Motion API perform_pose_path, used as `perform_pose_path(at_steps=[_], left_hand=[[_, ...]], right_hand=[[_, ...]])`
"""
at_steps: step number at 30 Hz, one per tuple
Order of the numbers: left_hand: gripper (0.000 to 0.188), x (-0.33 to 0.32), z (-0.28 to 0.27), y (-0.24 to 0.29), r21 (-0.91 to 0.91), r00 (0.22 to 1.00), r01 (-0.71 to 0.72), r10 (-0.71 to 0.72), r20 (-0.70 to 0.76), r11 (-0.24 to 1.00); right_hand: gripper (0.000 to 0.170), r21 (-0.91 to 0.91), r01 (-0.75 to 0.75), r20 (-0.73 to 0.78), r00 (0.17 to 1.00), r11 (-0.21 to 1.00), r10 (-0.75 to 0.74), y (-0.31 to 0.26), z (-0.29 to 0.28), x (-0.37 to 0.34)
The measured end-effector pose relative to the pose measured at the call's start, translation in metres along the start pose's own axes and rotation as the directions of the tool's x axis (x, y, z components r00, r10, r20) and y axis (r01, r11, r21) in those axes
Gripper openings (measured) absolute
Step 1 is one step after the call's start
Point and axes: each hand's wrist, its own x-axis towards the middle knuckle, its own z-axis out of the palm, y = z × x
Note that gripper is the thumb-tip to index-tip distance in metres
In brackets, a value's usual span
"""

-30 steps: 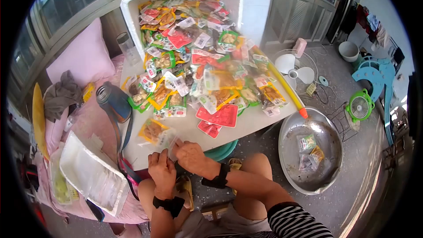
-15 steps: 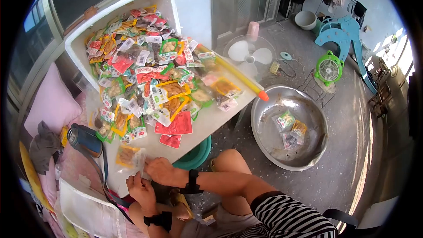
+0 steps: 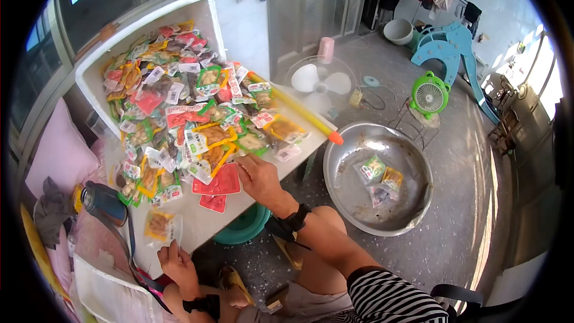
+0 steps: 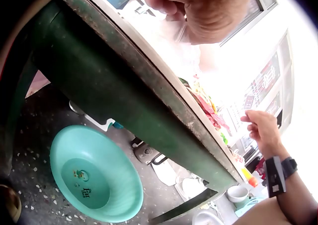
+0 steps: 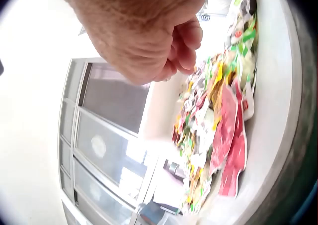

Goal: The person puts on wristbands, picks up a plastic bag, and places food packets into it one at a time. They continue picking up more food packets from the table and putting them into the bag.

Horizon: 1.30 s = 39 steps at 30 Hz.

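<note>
At the near corner of the table [image 3: 194, 227], my left hand [image 3: 178, 269] pinches the edge of a clear plastic bag [image 3: 172, 233] with a yellow-edged food packet [image 3: 159, 225] in it. My right hand [image 3: 260, 182] hovers beside the heap of food packets [image 3: 143, 104], just right of two red packets [image 3: 216, 180]. Its fingers are loosely bent and hold nothing in the right wrist view. The heap spills out of a white foam box [image 3: 219, 30] lying on its side, and its packets are edged in green, yellow and red.
To the right, a metal basin [image 3: 332, 188] on the floor holds a few bagged packets [image 3: 378, 173]. A yellow tube with an orange tip [image 3: 336, 137] lies along the table's far edge. A thermos [image 3: 104, 203] stands at the left; a teal tub [image 4: 134, 185] sits beneath the table.
My right hand has left the clear bag and moved up and right toward the heap. The left hand keeps its pinch on the bag. The head view has swung to the right.
</note>
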Motion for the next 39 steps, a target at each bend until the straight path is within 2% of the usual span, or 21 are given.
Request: perform_pose_path(at_steps=[2,3,4,6,8,9,11,14,17,18,21,22,24,26,27,28,31,32,35,36,39], left_hand=[[0.024,0.0,0.002,0.005,-0.029,1.0,-0.005,0.005,-0.025,1.0],[0.024,0.001,0.003,0.006,-0.038,0.999,-0.019,0.018,-0.027,0.999],[0.025,0.001,0.002,0.006,-0.04,0.999,-0.033,0.031,-0.026,0.999],[0.024,0.001,0.005,0.008,-0.047,0.999,-0.043,0.042,-0.004,0.998],[0.024,0.004,0.004,0.011,-0.039,0.997,-0.043,0.045,0.056,0.998],[0.024,0.004,0.003,0.015,-0.065,0.997,-0.018,0.023,0.078,0.998],[0.024,0.001,0.008,0.007,-0.046,0.989,-0.012,0.019,0.147,0.999],[0.023,-0.002,0.013,0.003,-0.128,0.991,0.038,-0.022,0.129,0.991],[0.022,-0.002,0.011,0.006,-0.116,0.995,0.027,-0.015,0.102,0.993],[0.022,-0.003,0.011,0.006,-0.13,0.996,0.021,-0.01,0.085,0.991],[0.022,0.001,0.006,0.011,-0.144,0.998,0.042,-0.034,0.052,0.989],[0.022,0.002,0.004,0.013,-0.165,0.999,0.048,-0.044,0.024,0.985],[0.021,0.001,0.003,0.015,-0.192,0.996,0.062,-0.073,-0.048,0.979],[0.018,0.006,0.0,0.017,-0.191,0.991,0.064,-0.085,-0.101,0.98],[0.017,0.005,-0.003,0.018,-0.186,0.991,0.068,-0.088,-0.101,0.98],[0.016,0.003,-0.003,0.019,-0.179,0.989,0.081,-0.101,-0.104,0.98],[0.013,0.006,-0.003,0.019,-0.203,0.982,0.109,-0.137,-0.129,0.973],[0.013,0.004,-0.002,0.018,-0.207,0.98,0.11,-0.141,-0.141,0.972],[0.014,0.005,-0.002,0.015,-0.22,0.979,0.088,-0.125,-0.159,0.971],[0.016,0.006,-0.005,0.016,-0.22,0.98,0.087,-0.123,-0.156,0.972],[0.021,0.006,-0.008,0.017,-0.18,0.986,0.045,-0.072,-0.148,0.983]], right_hand=[[0.018,-0.139,-0.038,-0.2,0.98,0.99,0.009,0.023,-0.029,0.012],[0.022,-0.238,-0.112,-0.182,0.981,0.965,0.069,0.035,-0.044,0.014],[0.03,-0.311,-0.122,-0.218,0.974,0.942,0.054,0.048,-0.053,0.016],[0.045,-0.494,-0.237,-0.159,0.971,0.837,0.18,0.075,-0.064,0.01],[0.051,-0.577,-0.208,-0.117,0.978,0.79,0.172,0.098,-0.068,0.007],[0.052,-0.582,-0.241,-0.08,0.967,0.776,0.24,0.098,-0.069,0.008],[0.044,-0.707,-0.223,-0.033,0.959,0.671,0.283,0.111,-0.061,0.005],[0.032,-0.742,-0.203,0.036,0.94,0.639,0.34,0.129,-0.052,0.009],[0.022,-0.608,-0.194,-0.077,0.98,0.77,0.186,0.116,-0.052,0.016],[0.018,-0.529,-0.151,-0.129,0.987,0.835,0.097,0.092,-0.062,0.023],[0.014,-0.188,-0.183,-0.271,0.954,0.965,0.128,0.04,-0.069,0.022],[0.015,0.015,-0.238,-0.243,0.941,0.971,0.235,0.03,-0.067,0.017],[0.019,0.414,-0.351,-0.071,0.907,0.84,0.414,0.023,-0.057,0.011],[0.019,0.664,-0.526,0.289,0.836,0.532,0.467,0.02,-0.041,0.007],[0.02,0.7,-0.633,0.478,0.76,0.331,0.441,0.017,-0.031,0.0],[0.02,0.649,-0.718,0.594,0.685,0.252,0.423,0.004,-0.022,0.0],[0.019,0.468,-0.849,0.789,0.526,0.245,0.317,-0.02,0.007,-0.014],[0.02,0.382,-0.888,0.868,0.44,0.256,0.229,-0.012,0.011,-0.02],[0.02,0.313,-0.871,0.893,0.406,0.379,0.194,-0.026,0.026,-0.028],[0.02,0.318,-0.877,0.881,0.413,0.36,0.229,-0.031,0.032,-0.03],[0.02,0.391,-0.85,0.824,0.494,0.353,0.277,-0.041,0.046,-0.037]])
